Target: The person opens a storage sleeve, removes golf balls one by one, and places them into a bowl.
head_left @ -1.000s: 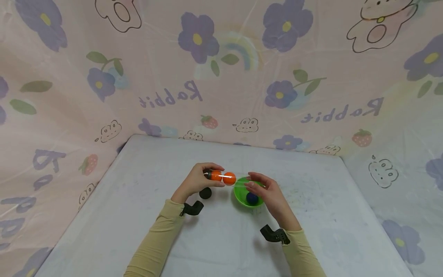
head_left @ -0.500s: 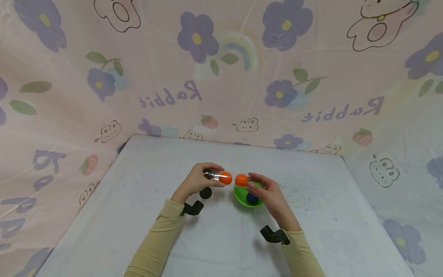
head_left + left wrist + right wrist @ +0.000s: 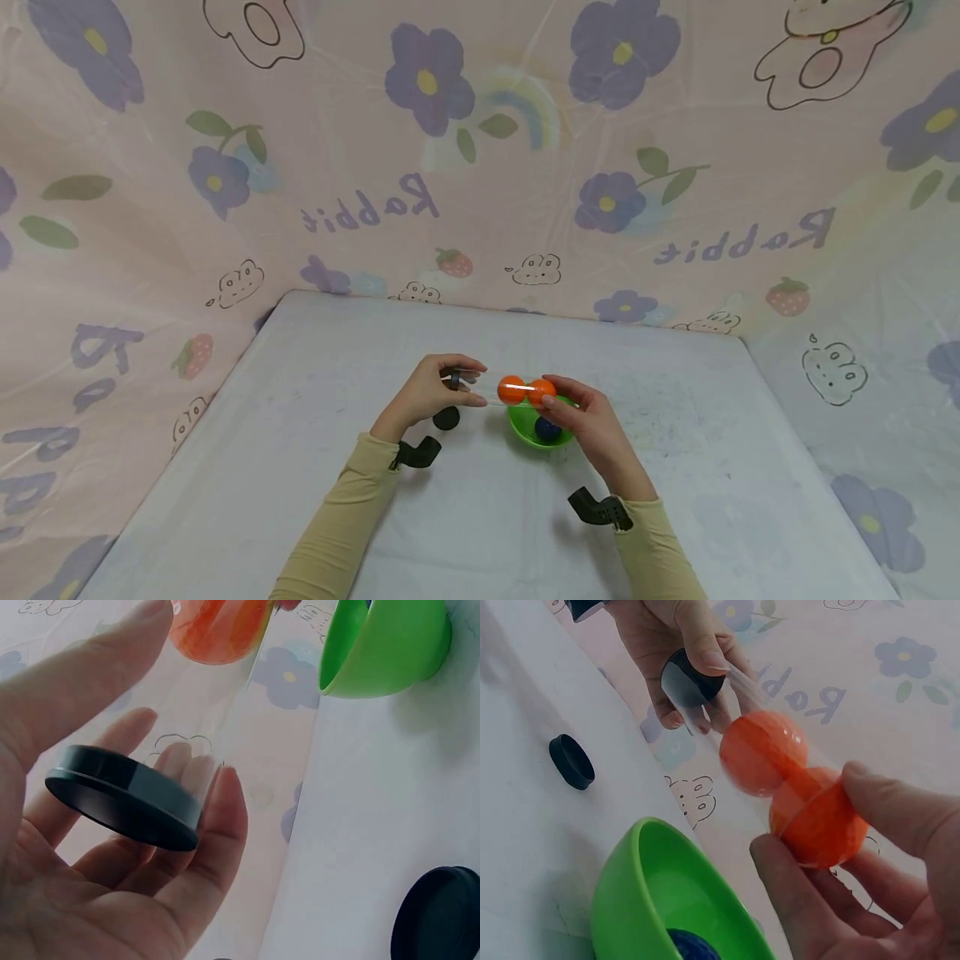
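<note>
A clear tube [image 3: 487, 388] lies nearly level above the table, with two orange balls inside its right part: the inner orange ball [image 3: 763, 753] and the outer orange ball [image 3: 821, 821]. My left hand [image 3: 429, 395] holds the tube near its left end, which a black cap [image 3: 124, 796] closes. Around the other end, the thumb and fingers of my right hand [image 3: 596, 425] grip it close beside the outer ball. A green bowl [image 3: 519, 431] stands beneath the right end, a dark blue ball [image 3: 547, 429] inside it.
A loose black cap [image 3: 446, 418] lies on the white table [image 3: 360, 333] below my left hand. Patterned cloth [image 3: 487, 200] rises behind the table and along its sides.
Both orange balls have rolled rightward along the tube, away from my left hand to my right fingers. The hands have barely moved.
</note>
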Motion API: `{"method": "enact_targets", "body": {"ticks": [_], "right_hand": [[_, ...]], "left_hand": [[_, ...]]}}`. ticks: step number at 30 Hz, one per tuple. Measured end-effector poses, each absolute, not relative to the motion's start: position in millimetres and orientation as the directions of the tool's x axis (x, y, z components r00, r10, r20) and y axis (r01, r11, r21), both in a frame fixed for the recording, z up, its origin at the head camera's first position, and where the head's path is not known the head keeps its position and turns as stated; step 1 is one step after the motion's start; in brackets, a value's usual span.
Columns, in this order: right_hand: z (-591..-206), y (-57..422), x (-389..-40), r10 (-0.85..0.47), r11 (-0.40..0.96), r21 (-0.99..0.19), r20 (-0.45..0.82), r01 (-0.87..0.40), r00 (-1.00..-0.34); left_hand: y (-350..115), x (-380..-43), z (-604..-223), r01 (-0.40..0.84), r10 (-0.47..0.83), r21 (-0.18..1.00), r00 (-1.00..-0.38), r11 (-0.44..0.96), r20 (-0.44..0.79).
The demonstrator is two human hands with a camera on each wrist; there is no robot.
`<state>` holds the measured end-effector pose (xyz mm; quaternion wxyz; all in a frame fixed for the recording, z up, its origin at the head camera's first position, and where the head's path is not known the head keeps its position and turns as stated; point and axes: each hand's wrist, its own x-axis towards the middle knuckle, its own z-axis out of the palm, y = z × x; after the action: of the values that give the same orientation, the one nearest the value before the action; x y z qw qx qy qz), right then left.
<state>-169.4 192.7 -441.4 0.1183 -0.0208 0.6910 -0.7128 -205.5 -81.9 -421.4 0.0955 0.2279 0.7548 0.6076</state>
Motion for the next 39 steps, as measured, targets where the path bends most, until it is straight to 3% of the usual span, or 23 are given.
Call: {"method": "enact_targets", "body": {"ticks": [13,19,27,39], "right_hand": [[-438.9,196.4,-170.2,-0.204,0.032,-0.988,-0.152,0.149,-0.967],[-436.8,196.4,-170.3,-0.214,-0.025,-0.99,-0.129,0.137,-0.968],[-435.0,196.4,-169.7,-0.22,-0.042,-0.991,-0.112,0.124,-0.969],[-431.8,196.2,-172.1,-0.227,-0.143,-0.987,-0.035,0.069,-0.973]], "left_hand": [[-85.7,-199.0,-417.0,0.208,0.471,0.967,-0.875,0.151,0.114],[-86.0,-197.2,-416.0,0.235,0.468,0.949,-0.876,0.208,0.114],[-86.5,-213.9,-448.3,0.249,0.466,0.938,-0.878,0.242,0.113],[-84.9,-214.2,-447.6,0.252,0.515,0.93,-0.853,0.267,0.083]]}}
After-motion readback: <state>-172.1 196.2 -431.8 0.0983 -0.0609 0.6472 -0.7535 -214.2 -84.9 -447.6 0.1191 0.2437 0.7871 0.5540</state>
